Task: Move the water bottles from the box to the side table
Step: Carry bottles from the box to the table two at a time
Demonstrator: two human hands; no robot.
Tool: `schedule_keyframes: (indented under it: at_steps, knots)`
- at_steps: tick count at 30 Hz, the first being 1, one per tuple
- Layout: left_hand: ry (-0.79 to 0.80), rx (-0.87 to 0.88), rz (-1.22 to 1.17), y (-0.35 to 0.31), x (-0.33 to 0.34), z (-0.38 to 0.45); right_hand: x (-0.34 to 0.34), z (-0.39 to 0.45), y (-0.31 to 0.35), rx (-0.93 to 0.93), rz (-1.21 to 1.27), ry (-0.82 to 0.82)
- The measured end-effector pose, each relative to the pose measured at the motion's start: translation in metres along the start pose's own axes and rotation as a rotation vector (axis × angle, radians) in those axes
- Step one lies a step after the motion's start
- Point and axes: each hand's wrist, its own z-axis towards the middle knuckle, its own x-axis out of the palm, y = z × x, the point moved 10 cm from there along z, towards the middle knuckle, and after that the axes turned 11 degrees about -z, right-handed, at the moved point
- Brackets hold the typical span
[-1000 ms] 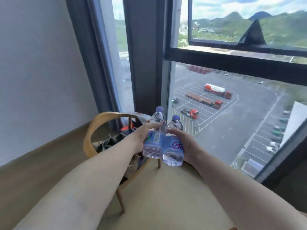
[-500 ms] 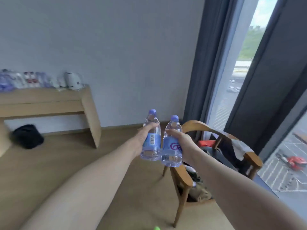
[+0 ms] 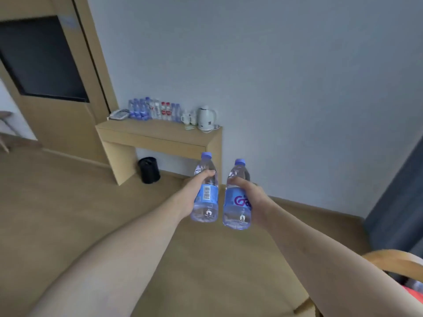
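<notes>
A: Status of each grip?

B: Left hand [image 3: 193, 197] wrapped round the left bottle [image 3: 206, 193], thumb across its shoulder. Right hand [image 3: 253, 197] wrapped round the right bottle [image 3: 237, 197], fingers behind the label. Both bottles upright, capped, held out at arm's length, close but not touching.

A: What changed?

B: The view. A second ago it faced the window and a parking lot, with a wooden chair just beyond the bottles. Half a second ago the wall and the end of the worktop came in at far left. Now the worktop [image 3: 160, 136] sits nearly dead ahead, directly beyond the bottles. The bottles have also drifted slightly apart; earlier they were pressed side by side.

A: Meaning for the task?

B: Person has turned toward the drop-off, I'd judge. Carry phase, nothing placed from this pair yet.

A: What's on the worktop?

B: A row of bottles [image 3: 153, 110] along its back edge against the wall, a white kettle [image 3: 207, 117] at its right end with cups just left of it, a phone at its left end. Black bin [image 3: 149, 170] on the floor beneath it. The box isn't in view.

A: Free room?

B: Front strip of the worktop looks bare; likely landing spot.
</notes>
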Motion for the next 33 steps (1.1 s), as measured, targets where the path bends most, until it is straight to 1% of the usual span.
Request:
schedule_keyframes:
  at_steps: [5, 11, 14, 17, 22, 28, 33]
  knots:
    - [-0.098, 0.032, -0.065, -0.039, -0.054, 0.027, 0.061, 0.069, 0.021, 0.030, -0.028, 0.133]
    - [-0.195, 0.068, -0.114, -0.071, -0.125, 0.070, 0.137, 0.139, 0.035, 0.063, -0.051, 0.251]
    - [-0.227, 0.083, -0.153, -0.085, -0.159, 0.101, 0.169, 0.175, 0.040, 0.059, -0.076, 0.262]
    - [-0.218, 0.082, -0.176, -0.106, -0.189, 0.137, 0.202, 0.212, 0.048, 0.058, -0.101, 0.276]
    - [-0.184, 0.131, -0.234, -0.168, -0.243, 0.203, 0.255, 0.289, 0.074, 0.057, -0.146, 0.231]
    - [-0.193, 0.144, -0.173, -0.242, -0.305, 0.270, 0.326, 0.366, 0.114, 0.046, -0.181, 0.203]
    - [-0.213, 0.151, -0.161, -0.284, -0.353, 0.320, 0.371, 0.421, 0.135, 0.048, -0.186, 0.198]
